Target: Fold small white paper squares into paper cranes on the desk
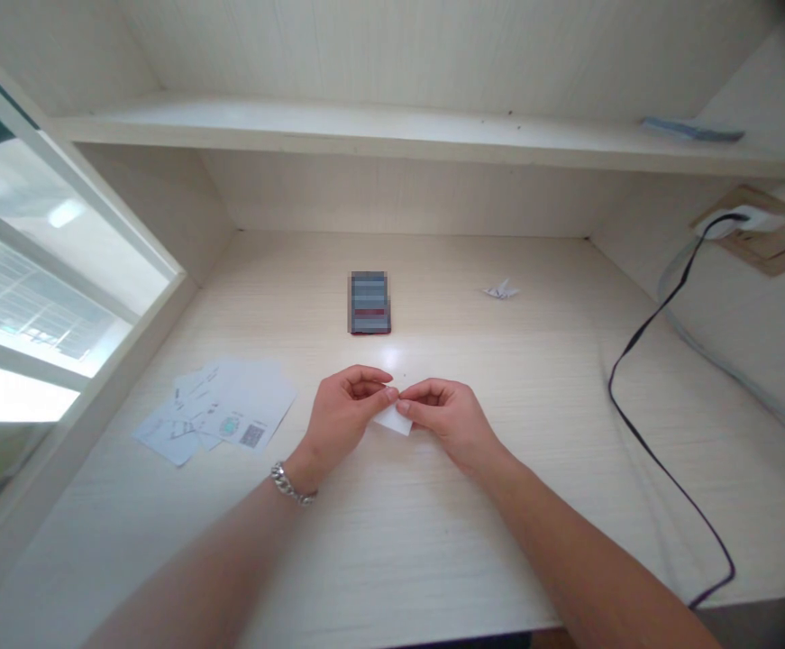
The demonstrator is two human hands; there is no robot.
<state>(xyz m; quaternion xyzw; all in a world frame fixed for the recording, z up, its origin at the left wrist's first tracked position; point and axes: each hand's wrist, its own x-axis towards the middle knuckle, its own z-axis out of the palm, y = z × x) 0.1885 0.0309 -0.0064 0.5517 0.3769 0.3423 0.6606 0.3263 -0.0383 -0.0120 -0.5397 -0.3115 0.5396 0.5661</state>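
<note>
A small folded piece of white paper (396, 420) is held between my two hands, just above the middle of the desk. My left hand (348, 407), with a silver chain bracelet (292, 484) at its wrist, pinches the paper's upper left edge between thumb and fingers. From the other side my right hand (451, 419) pinches it near the top, the two thumb tips close together. Fingers cover part of the paper, so its full folded shape is hidden.
Printed paper sheets (257, 388) overlap on the left. A phone-like device with a blurred screen (369, 303) lies behind my hands. A small folded paper figure (501, 289) sits back right. A black cable (642, 442) runs from the wall socket (763, 230) down the right side. A shelf (392, 131) overhangs the back.
</note>
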